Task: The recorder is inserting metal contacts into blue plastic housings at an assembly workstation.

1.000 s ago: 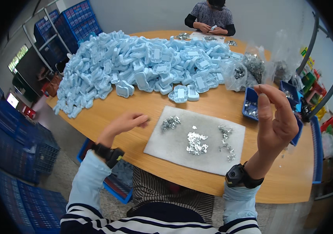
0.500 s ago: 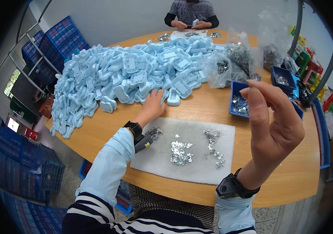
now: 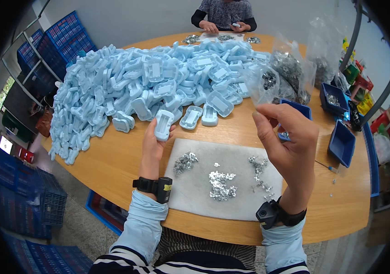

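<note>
My left hand [image 3: 150, 147] is closed around a light blue plastic casing [image 3: 163, 125], held upright above the left edge of a white mat [image 3: 190, 194]. The casing's hollow, open side faces me. Raised over the mat's right side, my right hand [image 3: 293, 148] has thumb and forefinger pressed together; whatever may be between the tips is too small to make out. Small silvery metal pieces [image 3: 222, 186] lie in the middle of the mat, with another cluster [image 3: 185, 163] at left and a third [image 3: 259, 166] at right.
A large heap of blue casings [image 3: 122, 86] covers the table's far left. Clear bags of metal parts [image 3: 288, 68] and blue bins [image 3: 342, 142] stand at right. Across the table sits a person [image 3: 224, 16] with a casing in hand. Blue crates [image 3: 69, 36] are stacked at left.
My left hand has lifted a casing from the heap's near edge and drawn it back toward me. My right hand has shifted left and slightly down, still pinched.
</note>
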The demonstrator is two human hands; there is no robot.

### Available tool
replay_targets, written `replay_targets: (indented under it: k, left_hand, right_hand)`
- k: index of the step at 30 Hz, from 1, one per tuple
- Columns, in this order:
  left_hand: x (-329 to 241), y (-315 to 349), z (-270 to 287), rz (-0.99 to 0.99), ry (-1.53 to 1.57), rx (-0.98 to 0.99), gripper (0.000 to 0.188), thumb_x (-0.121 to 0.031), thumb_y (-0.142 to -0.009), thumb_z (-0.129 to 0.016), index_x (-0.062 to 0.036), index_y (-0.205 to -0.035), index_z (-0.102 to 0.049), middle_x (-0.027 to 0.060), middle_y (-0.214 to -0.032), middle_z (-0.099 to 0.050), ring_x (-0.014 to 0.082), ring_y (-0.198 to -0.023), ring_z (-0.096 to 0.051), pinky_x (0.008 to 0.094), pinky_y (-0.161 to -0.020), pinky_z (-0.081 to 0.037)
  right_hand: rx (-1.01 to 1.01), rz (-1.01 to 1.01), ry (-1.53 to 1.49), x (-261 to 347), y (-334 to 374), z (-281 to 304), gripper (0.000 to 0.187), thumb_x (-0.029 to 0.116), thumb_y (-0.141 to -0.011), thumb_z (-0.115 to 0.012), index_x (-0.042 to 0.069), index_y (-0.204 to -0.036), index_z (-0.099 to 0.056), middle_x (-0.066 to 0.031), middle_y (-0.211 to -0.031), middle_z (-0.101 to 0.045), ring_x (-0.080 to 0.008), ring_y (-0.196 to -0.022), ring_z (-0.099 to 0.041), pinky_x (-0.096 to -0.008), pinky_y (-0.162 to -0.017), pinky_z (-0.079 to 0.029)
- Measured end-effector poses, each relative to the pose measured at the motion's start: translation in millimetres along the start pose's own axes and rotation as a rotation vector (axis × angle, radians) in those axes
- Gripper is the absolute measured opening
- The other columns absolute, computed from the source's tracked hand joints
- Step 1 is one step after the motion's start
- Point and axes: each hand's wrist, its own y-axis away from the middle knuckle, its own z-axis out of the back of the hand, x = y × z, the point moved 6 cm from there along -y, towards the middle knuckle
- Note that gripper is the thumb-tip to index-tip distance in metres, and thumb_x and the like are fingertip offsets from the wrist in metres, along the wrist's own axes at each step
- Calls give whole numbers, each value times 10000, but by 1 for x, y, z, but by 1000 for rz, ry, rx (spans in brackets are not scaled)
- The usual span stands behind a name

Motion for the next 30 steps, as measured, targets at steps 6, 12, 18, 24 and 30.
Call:
replay_targets:
  k: [6, 12, 18, 24, 30]
  left_hand:
    - [7, -12, 26, 78, 274, 37, 385, -233, -900, -393, 26, -1183, -418, 192, -1108, -543, 292, -945, -594, 340, -697, -542]
    - [17, -11, 18, 142, 477, 244, 410, -227, -887, -399, 10, -1222, -387, 222, -1137, -523, 325, -960, -583, 382, -747, -536]
    - [20, -11, 8, 218, 480, 414, 461, -339, -931, -357, 34, -1191, -435, 203, -1099, -560, 258, -882, -616, 354, -702, -543]
    - [10, -11, -1, 151, 293, 396, 443, -311, -949, -312, 29, -1219, -402, 212, -1130, -534, 283, -931, -597, 345, -722, -541]
    - [26, -4, -15, 192, 233, 252, 404, -285, -948, -331, 16, -1204, -416, 177, -1129, -543, 287, -931, -600, 353, -727, -538]
  right_hand:
    - [227, -25, 154, -20, 16, -69, 97, 89, -742, -640, 14, -797, -616, -120, -707, -608, -272, -638, -585, -327, -560, -453]
    - [642, -5, 272, -24, 60, -131, 137, 152, -760, -616, 36, -834, -616, -123, -737, -583, -299, -726, -569, -392, -647, -451]
    - [692, -76, 341, -32, 59, -124, 145, 148, -758, -611, 31, -844, -625, -138, -772, -593, -314, -743, -569, -395, -645, -451]
    - [553, -347, 390, -57, 85, -56, 169, 147, -750, -633, 3, -838, -630, -125, -766, -634, -242, -666, -609, -322, -620, -468]
    - [331, -550, 428, -74, 130, 0, 120, 92, -743, -626, -11, -804, -629, -135, -776, -630, -230, -657, -594, -302, -606, -462]
